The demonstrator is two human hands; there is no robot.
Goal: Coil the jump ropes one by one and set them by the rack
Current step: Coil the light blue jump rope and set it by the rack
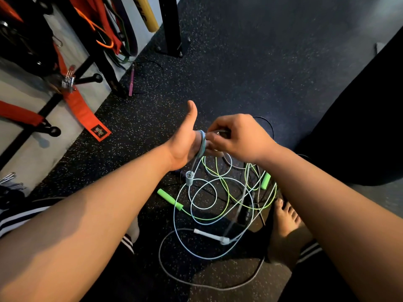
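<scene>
Pale blue jump rope [202, 145] wraps the left hand [185, 144], thumb raised, fingers hidden, so I cannot tell their curl. The right hand [237, 138] pinches its cord. Both hands, and the tangled green rope [170, 199] on the floor, are well right of the rack [172, 22].

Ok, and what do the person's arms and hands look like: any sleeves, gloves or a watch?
The left forearm and right forearm are bare to the frame edge; no sleeves show. The left hand and right hand wear no gloves, and no watch, bracelet or ring is visible. Below, dark trousers with white stripes and a bare foot.
</scene>
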